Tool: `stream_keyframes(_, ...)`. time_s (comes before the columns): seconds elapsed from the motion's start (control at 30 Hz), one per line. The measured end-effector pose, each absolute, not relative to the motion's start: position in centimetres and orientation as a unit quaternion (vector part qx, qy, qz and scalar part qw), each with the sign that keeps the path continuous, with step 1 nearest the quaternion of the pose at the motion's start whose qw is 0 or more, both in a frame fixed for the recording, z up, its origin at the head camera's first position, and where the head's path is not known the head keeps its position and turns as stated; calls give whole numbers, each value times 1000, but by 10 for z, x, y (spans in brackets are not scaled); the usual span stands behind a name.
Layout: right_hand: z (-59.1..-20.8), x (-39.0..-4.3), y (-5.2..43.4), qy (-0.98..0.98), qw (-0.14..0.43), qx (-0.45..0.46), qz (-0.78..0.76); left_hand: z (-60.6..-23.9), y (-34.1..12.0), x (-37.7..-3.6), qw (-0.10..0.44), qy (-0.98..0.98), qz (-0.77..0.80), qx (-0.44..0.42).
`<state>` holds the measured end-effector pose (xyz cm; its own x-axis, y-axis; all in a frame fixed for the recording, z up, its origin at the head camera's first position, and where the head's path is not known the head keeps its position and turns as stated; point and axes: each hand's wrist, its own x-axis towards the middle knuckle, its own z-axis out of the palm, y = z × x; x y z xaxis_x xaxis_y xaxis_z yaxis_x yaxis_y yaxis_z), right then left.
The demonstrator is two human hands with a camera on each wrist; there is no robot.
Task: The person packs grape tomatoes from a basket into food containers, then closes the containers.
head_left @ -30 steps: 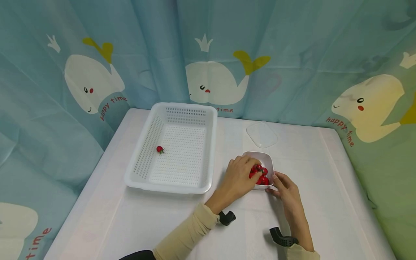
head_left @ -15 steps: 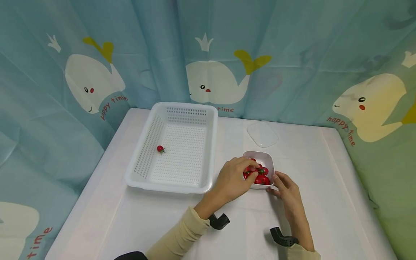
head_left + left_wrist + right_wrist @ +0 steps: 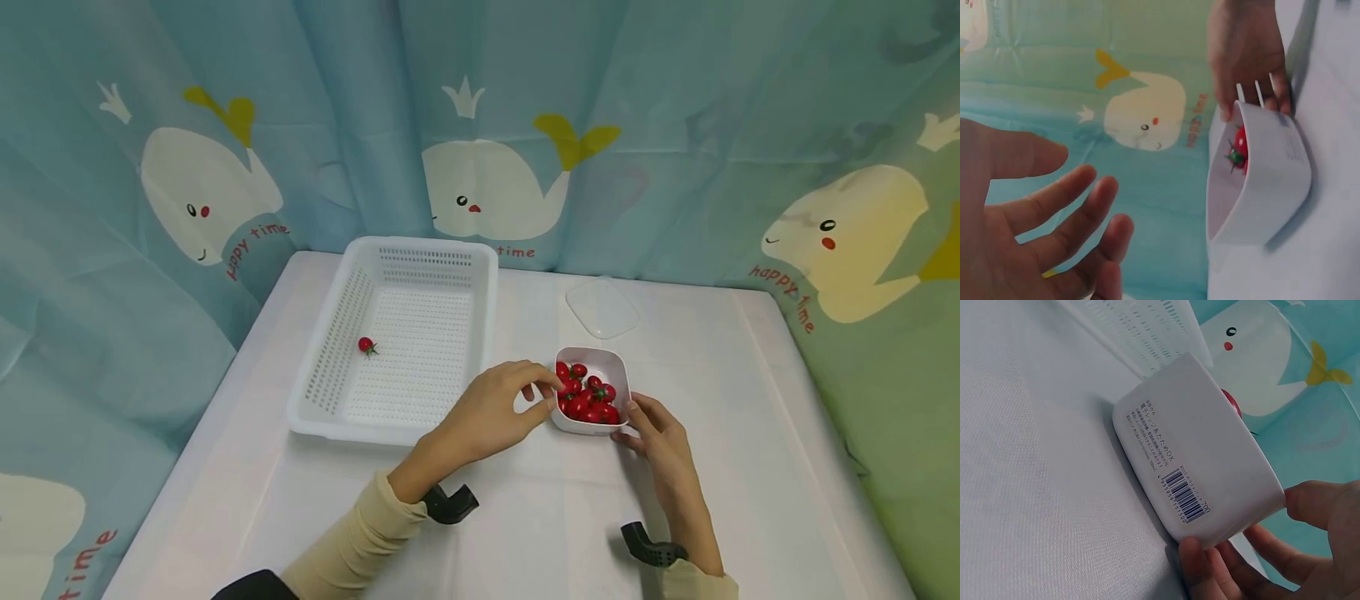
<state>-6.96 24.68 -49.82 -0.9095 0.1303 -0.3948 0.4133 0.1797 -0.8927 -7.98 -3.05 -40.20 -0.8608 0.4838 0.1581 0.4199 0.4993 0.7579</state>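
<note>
A small white box point(image 3: 581, 427) of red cherry tomatoes point(image 3: 588, 400) stands on the white table. My right hand point(image 3: 633, 421) grips its near right corner, fingers curled round the wall; the right wrist view shows the box point(image 3: 1197, 469) with its barcode label held by that hand point(image 3: 1260, 562). My left hand point(image 3: 546, 393) hovers just left of the box with fingers loosely spread. In the left wrist view the left hand point(image 3: 1104, 231) holds nothing, and the box point(image 3: 1266, 187) with tomatoes point(image 3: 1239, 147) lies beyond it.
A white perforated basket point(image 3: 390, 429) sits to the left with one tomato point(image 3: 367, 345) inside. A clear lid point(image 3: 602, 308) lies behind the box. Whale-print curtains close in the table's back and sides.
My left hand has drawn back out of the box to its left side, uncovering the tomatoes. The right hand keeps its hold on the box.
</note>
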Motion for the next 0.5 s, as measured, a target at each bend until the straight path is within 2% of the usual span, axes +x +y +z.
stream_keyframes(0.5, -498, -70, 247, 757, 117, 181, -617, -377, -94, -88, 86, 891, 330, 300)
